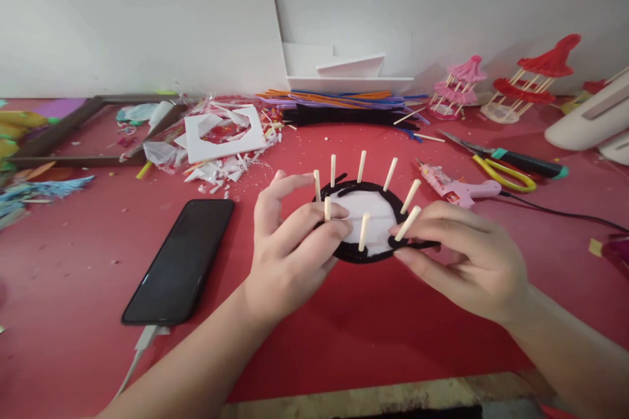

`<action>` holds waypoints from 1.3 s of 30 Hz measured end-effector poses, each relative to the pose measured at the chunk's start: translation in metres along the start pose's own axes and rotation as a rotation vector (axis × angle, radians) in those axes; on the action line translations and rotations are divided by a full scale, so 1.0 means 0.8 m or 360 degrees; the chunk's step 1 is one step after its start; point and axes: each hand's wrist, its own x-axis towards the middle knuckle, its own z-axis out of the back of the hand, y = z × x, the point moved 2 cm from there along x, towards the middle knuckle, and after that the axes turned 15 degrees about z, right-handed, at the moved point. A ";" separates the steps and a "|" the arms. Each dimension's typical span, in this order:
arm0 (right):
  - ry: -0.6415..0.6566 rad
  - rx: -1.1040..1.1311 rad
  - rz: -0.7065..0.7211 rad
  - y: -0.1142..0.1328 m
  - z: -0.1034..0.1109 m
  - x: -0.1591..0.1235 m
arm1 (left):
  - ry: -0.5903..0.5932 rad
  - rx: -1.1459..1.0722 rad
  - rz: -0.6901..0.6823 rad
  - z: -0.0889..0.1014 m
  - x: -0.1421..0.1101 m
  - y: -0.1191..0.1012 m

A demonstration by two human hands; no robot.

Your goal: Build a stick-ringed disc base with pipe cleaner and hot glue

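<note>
Pinching the left side of a flat, round white disc (376, 209) in the left hand (292, 249), fingers nearly closed on it, with one finger raised beside a short, pale wooden stick. Gripping a black fuzzy strip (348, 251) in the right hand (474, 255) at the disc's near-right edge, fingers drawn together close to another stick's base, with a loose black end poking out rightward. Around the disc's rim, eight short, pale wooden sticks (364, 232), mostly upright, some leaning, edged by the black strip. Holding all this over a red tabletop (373, 321); impossible to tell whether touching it. To the left of the left hand, a black rectangular smartphone (179, 262) with a white cable (146, 337). Beyond the right hand, a pink glue gun (459, 191), near a yellow loop handle (506, 179) and a black-and-teal handle (531, 162). Farther back, a cut-out white sheet (250, 133), bundled orange, purple and black fuzzy stems (334, 114), and two cone-topped models, pink (469, 71) and red (548, 67).
</note>
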 end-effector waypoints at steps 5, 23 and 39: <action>-0.0007 -0.0035 -0.0018 -0.003 0.001 -0.002 | -0.0044 0.0025 0.0078 -0.001 0.000 -0.002; -0.0363 0.0238 -0.0487 -0.019 -0.006 -0.020 | 0.0873 -0.2349 0.1876 -0.030 -0.007 -0.005; -0.0462 0.0473 -0.0695 -0.011 -0.019 -0.017 | 0.0836 -0.2775 0.2267 -0.042 -0.010 -0.023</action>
